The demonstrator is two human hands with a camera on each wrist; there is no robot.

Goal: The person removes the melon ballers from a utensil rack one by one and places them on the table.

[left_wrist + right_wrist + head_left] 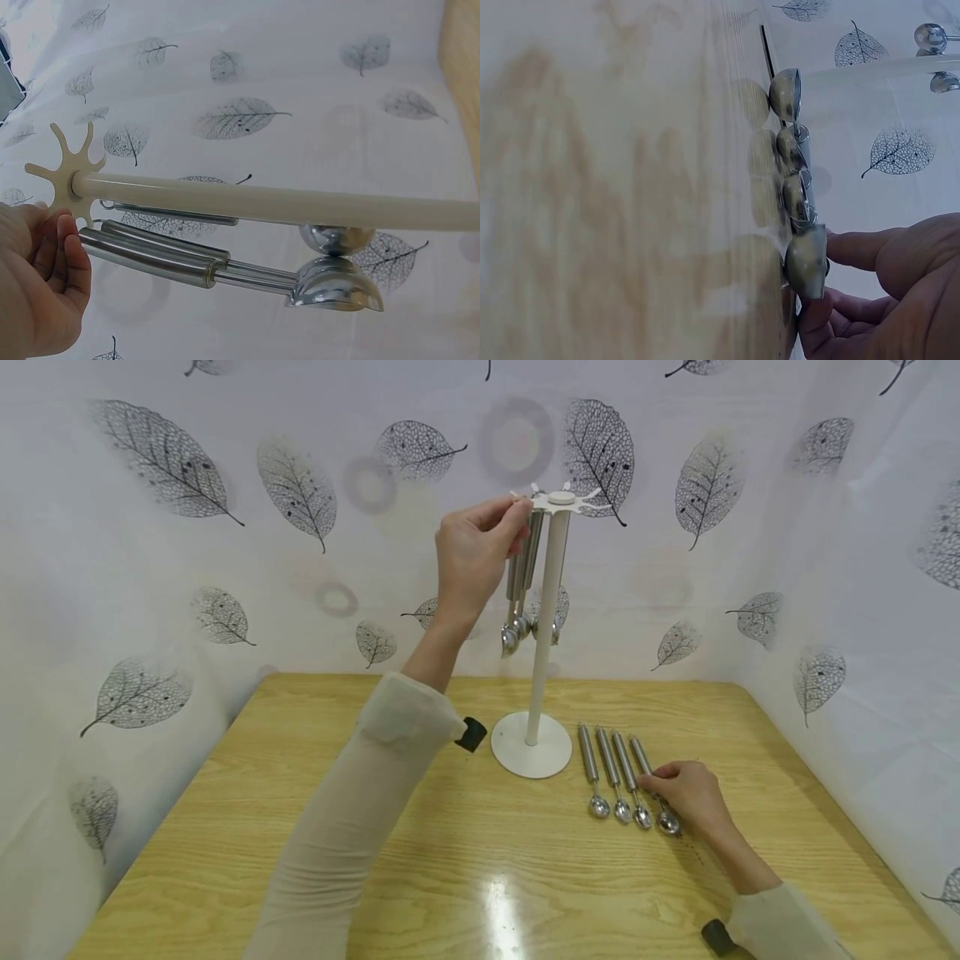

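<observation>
A white rotating-style rack with a round base (532, 745) carries several metal ice cream scoops (521, 625) hanging from its spoked top (561, 502). My left hand (480, 547) is at the left spokes, thumb and fingertips pinched together at the top end of a scoop (337, 289); the fingers hide its loop. That scoop hangs bowl down beside the pole (285, 199). On the table, my right hand (690, 793) pinches the rightmost scoop (667, 822) of a row between thumb and fingers, near its neck. Its bowl (805, 262) lies close over the wood.
Other scoops (621, 810) lie side by side left of my right hand, handles pointing away, right of the rack base. The wooden table (420, 877) ends at a leaf-patterned cloth (322, 610) behind and at both sides. Dark pieces (471, 734) are at both cuffs.
</observation>
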